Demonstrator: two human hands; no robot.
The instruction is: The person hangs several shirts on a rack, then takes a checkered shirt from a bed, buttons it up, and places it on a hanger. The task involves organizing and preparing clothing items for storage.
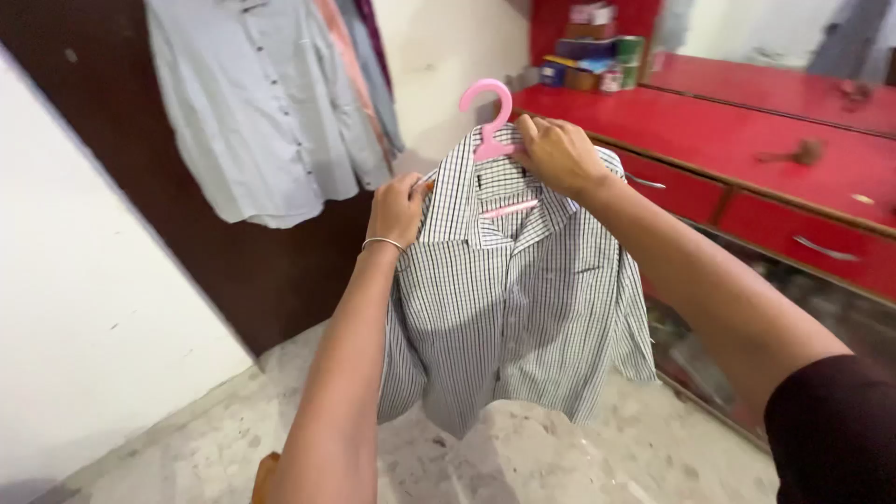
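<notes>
From the head view, I have the checked shirt (523,308) held up in front of me on a pink plastic hanger (492,131). My right hand (557,154) is closed on the collar and the hanger's neck just under the hook, fingers (534,140) curled tight there. My left hand (397,207) pinches the shirt's shoulder seam, closed on the cloth near the hanger's end. A thin bangle (383,244) sits on that wrist.

I judge the shirt light and limp; it hangs in soft folds and would slide off a tilted hanger, so the hold belongs at the hanger's neck and at the shoulders, not lower on the loose fabric. The hanger looks thin and stiff, likely to flex if twisted.

For room: the red dresser (747,140) runs close along my right, its top edge and drawer handles near my forearm. Other shirts (261,103) hang on the dark brown door (121,140) to my upper left, well apart from mine. The speckled stone floor (560,457) lies open below the shirt's hem.
</notes>
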